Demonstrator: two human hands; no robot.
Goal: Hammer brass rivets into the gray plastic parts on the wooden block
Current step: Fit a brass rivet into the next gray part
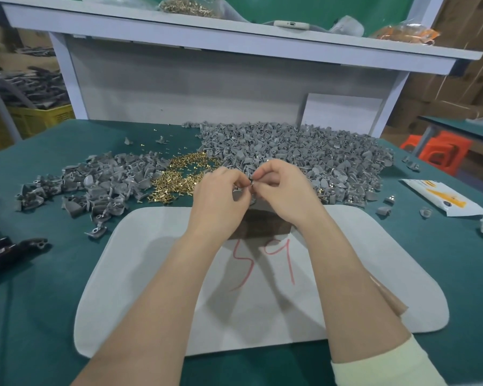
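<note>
My left hand (221, 190) and my right hand (279, 188) meet fingertip to fingertip over the dark wooden block (258, 225). Together they pinch one small gray plastic part (252, 183), which the fingers mostly hide. Whether a rivet sits in it cannot be seen. A heap of loose brass rivets (176, 179) lies just left of my left hand. A big pile of gray plastic parts (304, 154) spreads behind my hands, and a smaller pile (95, 185) lies to the left. The block stands at the far edge of a white mat (156, 274) marked with red numbers.
The green table (34, 302) carries a black tool handle (14, 250) at the left edge and a white-and-yellow packet (444, 197) at the right. A pale shelf unit (234, 87) rises behind the piles. An orange stool (437, 151) stands beyond the table.
</note>
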